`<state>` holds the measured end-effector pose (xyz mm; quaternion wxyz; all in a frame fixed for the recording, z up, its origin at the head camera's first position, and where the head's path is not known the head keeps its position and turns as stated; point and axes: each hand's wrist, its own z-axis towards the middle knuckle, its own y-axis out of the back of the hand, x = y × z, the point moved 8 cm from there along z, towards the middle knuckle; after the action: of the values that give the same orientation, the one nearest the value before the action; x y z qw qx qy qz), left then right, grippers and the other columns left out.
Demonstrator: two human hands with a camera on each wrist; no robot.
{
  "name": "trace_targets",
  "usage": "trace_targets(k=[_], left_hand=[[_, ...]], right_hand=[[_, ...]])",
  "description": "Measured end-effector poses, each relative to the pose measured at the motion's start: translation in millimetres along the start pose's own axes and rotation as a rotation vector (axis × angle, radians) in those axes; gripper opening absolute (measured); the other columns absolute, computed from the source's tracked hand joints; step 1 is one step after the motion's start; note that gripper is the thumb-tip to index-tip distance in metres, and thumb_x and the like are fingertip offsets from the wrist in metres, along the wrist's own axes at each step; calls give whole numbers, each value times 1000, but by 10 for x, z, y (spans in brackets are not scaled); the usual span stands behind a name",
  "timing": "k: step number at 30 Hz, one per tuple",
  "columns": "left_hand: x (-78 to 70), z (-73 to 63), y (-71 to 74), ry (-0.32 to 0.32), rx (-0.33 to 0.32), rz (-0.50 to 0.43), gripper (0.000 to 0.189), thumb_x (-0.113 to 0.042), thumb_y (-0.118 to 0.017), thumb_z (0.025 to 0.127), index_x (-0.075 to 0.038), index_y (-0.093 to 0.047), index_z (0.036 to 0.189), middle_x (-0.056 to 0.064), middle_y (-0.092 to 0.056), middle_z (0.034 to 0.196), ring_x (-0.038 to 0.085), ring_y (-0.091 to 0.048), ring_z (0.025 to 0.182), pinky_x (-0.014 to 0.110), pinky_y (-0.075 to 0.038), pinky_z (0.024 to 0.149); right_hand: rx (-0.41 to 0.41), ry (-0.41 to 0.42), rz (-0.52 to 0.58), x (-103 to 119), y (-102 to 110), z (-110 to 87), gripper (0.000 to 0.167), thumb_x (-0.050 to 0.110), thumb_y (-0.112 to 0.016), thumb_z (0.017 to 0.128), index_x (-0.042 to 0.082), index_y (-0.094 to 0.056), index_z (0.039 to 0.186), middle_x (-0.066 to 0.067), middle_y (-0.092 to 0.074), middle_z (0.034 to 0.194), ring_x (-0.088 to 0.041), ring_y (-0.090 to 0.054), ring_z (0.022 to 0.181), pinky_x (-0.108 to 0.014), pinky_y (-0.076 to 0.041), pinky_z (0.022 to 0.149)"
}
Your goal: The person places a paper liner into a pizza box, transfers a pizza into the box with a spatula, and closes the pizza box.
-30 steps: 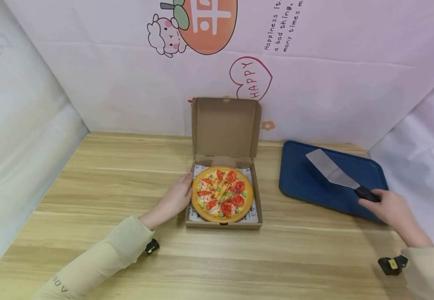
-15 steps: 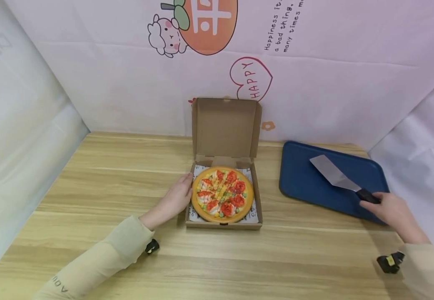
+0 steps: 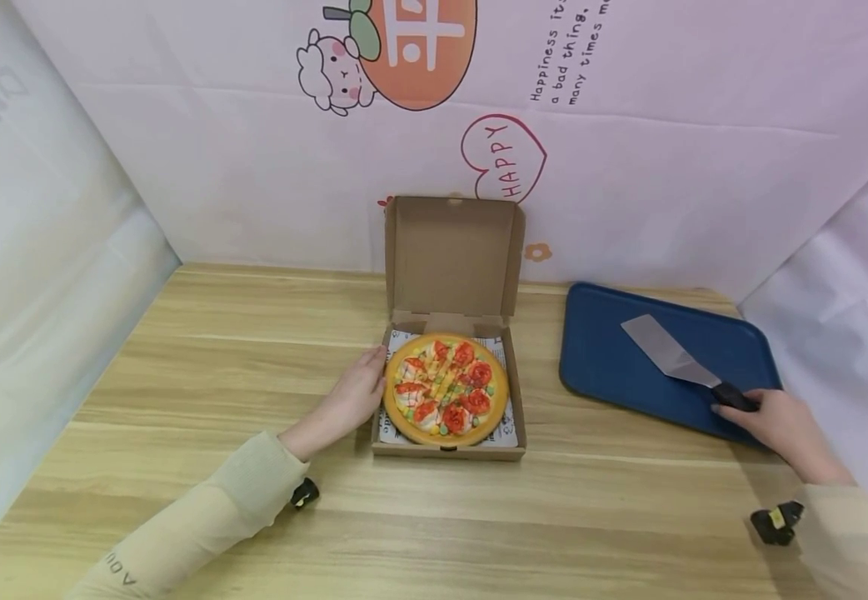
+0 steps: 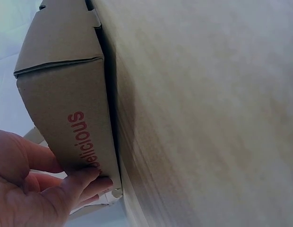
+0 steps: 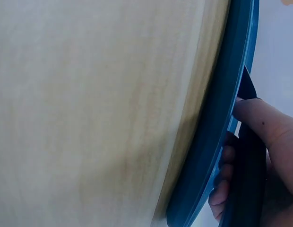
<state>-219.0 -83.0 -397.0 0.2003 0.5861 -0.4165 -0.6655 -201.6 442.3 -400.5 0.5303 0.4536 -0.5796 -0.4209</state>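
An open cardboard pizza box (image 3: 455,258) stands mid-table with its lid raised against the back cloth. Inside, on printed paper, lies a round pizza (image 3: 445,389) with red and green toppings. My left hand (image 3: 351,385) grips the box's left side wall; in the left wrist view the thumb presses the outer face near red lettering, with fingers over the edge. On the right, my right hand (image 3: 786,429) holds a metal spatula (image 3: 659,343) by its black handle. Its blade lies over the blue tray (image 3: 591,358); whether it touches is unclear. In the right wrist view, fingers wrap the handle (image 5: 245,184).
The wooden table (image 3: 202,358) reaches to a printed white cloth (image 3: 254,183) hung behind it. More cloth hangs at the left and right. Bare tabletop lies between box and tray, and in front of both.
My right hand has lowered the spatula slightly toward the tray, its blade shifting a little right and nearer me. The left hand, box and pizza stay put.
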Motion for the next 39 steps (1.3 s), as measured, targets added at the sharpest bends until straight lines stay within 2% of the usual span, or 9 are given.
trace_targets(k=[3,7,13,19,22,26,30,34,39], left_hand=[[5,-2,-1,-2,-1,-2,51,-3,-47,91,13,-28,135,28,-29,140,38,-29,130,46,-26,107],[19,-8,0,8,1,-13,50,-3,-47,92,13,-28,135,27,-28,141,37,-27,131,46,-25,108],[23,-6,-11,10,5,-13,51,-4,-46,92,13,-27,136,27,-28,141,37,-26,132,46,-24,109],[30,2,-16,7,-2,-20,50,-4,-46,92,13,-27,135,28,-28,141,38,-27,131,46,-25,108],[21,4,-13,1,-6,-17,50,-4,-47,92,13,-28,135,28,-29,140,38,-28,131,46,-25,108],[11,5,-6,-11,-11,-20,50,-3,-47,91,14,-29,134,29,-30,139,39,-30,129,46,-27,107],[22,5,5,-10,-17,-34,49,-2,-47,91,14,-30,134,29,-32,139,38,-31,129,45,-28,107],[23,1,14,-17,-21,-48,49,-3,-47,91,13,-31,134,28,-33,138,38,-32,128,45,-30,106],[22,-3,12,-22,-19,-51,50,-3,-48,91,13,-30,134,28,-32,139,38,-32,129,45,-30,106]], right_hand=[[-27,20,4,14,20,-9,54,37,-65,81,-17,-59,84,-15,-57,61,-19,-44,52,-28,-35,46],[-37,28,10,13,35,-15,55,33,-65,81,-20,-58,91,-21,-60,66,-19,-46,53,-29,-36,45],[-34,50,10,16,8,-19,50,29,-65,82,-19,-59,91,-16,-60,65,-17,-44,53,-28,-36,46],[-1,28,16,3,-28,-25,52,32,-63,85,-19,-58,93,-18,-61,68,-19,-47,56,-30,-37,48],[-17,45,14,31,-3,-23,50,30,-64,83,-19,-58,92,-19,-60,67,-20,-48,55,-31,-38,48],[-38,71,-7,91,66,0,54,31,-65,82,-22,-57,91,-27,-60,71,-36,-55,61,-45,-47,53],[-39,82,-45,168,127,34,63,36,-61,85,-26,-52,97,-40,-55,87,-52,-52,79,-59,-45,65],[-73,100,-78,292,200,67,64,34,-59,86,-27,-49,102,-44,-50,99,-56,-47,89,-62,-41,73],[-92,115,-118,516,270,99,61,32,-58,87,-24,-49,107,-44,-46,106,-55,-43,95,-63,-38,79]])
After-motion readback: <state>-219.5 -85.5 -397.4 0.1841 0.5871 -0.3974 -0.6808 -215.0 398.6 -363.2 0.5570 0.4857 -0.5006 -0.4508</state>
